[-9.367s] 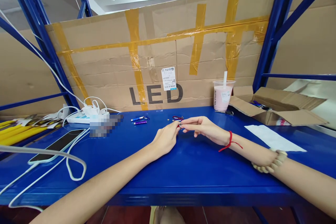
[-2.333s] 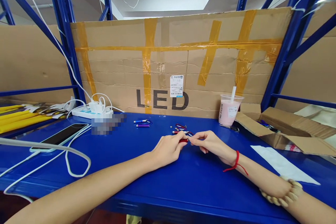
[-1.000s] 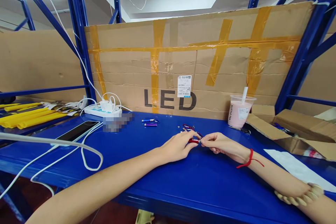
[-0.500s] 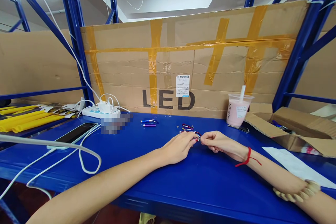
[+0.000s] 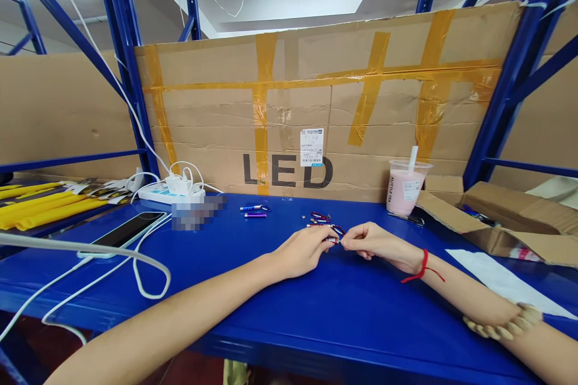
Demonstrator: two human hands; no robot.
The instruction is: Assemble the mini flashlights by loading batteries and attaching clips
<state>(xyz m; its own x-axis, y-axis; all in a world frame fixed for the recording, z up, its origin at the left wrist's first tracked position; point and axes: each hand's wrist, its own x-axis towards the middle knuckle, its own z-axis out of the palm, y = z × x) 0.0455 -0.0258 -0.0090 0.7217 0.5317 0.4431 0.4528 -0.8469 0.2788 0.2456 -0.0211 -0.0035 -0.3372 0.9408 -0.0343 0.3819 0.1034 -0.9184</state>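
My left hand (image 5: 304, 251) is closed on a small red-and-silver metal tube (image 5: 333, 240), whose end shows past the fingers. My right hand (image 5: 372, 240) meets it from the right, thumb and forefinger pinched at that end; what sits between those fingertips is too small to make out. Just behind the hands lie a red clip (image 5: 321, 215), more slim red pieces partly covered by the left hand, and a tiny round piece (image 5: 303, 217). Farther left rest a slim blue tube with a clip (image 5: 251, 209) and a short purple tube (image 5: 256, 215).
A cup of pink drink (image 5: 405, 189) stands at the back right, before an open cardboard box (image 5: 501, 234) and white paper (image 5: 506, 283). To the left are a phone (image 5: 124, 233), white cables, a power strip (image 5: 174, 191) and yellow packs (image 5: 58, 207). Cardboard (image 5: 217, 126) walls the back.
The view has shifted slightly. Both hands stay together at the small tube; a little more of its end shows now beside the left fingers.
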